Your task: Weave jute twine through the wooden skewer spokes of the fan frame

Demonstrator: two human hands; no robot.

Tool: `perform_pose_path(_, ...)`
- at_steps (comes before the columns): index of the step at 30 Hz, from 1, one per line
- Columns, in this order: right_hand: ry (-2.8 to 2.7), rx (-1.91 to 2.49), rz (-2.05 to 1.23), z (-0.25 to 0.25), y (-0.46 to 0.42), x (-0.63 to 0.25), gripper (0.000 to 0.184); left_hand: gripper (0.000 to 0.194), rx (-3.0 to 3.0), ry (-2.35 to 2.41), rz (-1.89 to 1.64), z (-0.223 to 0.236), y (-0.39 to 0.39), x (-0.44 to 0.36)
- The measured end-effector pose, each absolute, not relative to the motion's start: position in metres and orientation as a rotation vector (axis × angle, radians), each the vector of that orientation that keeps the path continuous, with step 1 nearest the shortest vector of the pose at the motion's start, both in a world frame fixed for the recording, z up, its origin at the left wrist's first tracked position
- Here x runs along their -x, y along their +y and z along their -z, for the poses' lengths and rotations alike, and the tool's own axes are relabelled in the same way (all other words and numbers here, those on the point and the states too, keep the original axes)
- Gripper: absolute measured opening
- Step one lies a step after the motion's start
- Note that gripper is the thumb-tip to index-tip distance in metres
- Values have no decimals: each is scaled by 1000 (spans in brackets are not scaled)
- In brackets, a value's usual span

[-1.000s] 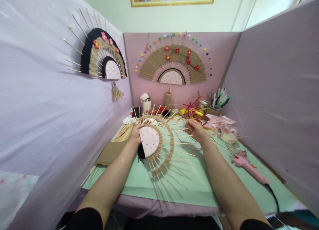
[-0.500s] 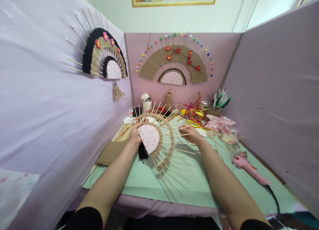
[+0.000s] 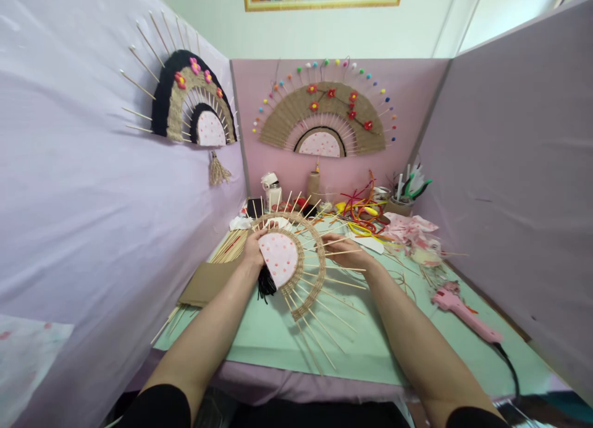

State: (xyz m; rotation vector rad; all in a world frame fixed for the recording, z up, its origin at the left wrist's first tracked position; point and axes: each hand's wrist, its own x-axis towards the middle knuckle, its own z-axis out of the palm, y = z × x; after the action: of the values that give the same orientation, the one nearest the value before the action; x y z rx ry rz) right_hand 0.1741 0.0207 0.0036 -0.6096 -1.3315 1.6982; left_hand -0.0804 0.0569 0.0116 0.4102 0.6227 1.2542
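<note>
A half-round woven fan (image 3: 319, 273) is tilted above the table, its straight edge toward my left. It has a pink spotted centre (image 3: 279, 259), two twine bands and thin sticks fanning outward. My left hand (image 3: 254, 250) grips it at the upper end of the straight edge, some fingers behind it. A black tassel (image 3: 266, 284) hangs below that hand. At the right side of the outer band is my right hand (image 3: 347, 252), fingertips drawn together among the sticks. Whatever they pinch is too thin or hidden to make out.
A pink glue gun (image 3: 467, 317) with a black cord lies at the right. Brown cardboard (image 3: 204, 285) and a bundle of sticks (image 3: 228, 247) lie left. Coloured pipe cleaners (image 3: 364, 215) and a tool pot (image 3: 401, 204) stand behind. Finished fans (image 3: 278, 122) hang on the partitions.
My right hand has moved left, from the outer stick ends to the outer woven band. The fan has shifted very slightly right, still in my left hand.
</note>
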Motion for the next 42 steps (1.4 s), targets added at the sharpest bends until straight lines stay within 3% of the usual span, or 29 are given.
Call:
perform_pose_path(15,-1222,527,-2015,-8,2,-160,38,25,-464,722,-1121,-12,47,70)
perform_pose_path(23,-1211,586,-1904,-6,8,-166,36,22,-548,733,-1083,-12,46,66)
perform_pose_path(32,-1223,560,-1883,-12,10,-181,39,30,-692,744,-812,-7,32,66)
perform_pose_path(42,-1093,626,-1730,-8,24,-191,32,28,-664,682,-957,-10,35,68)
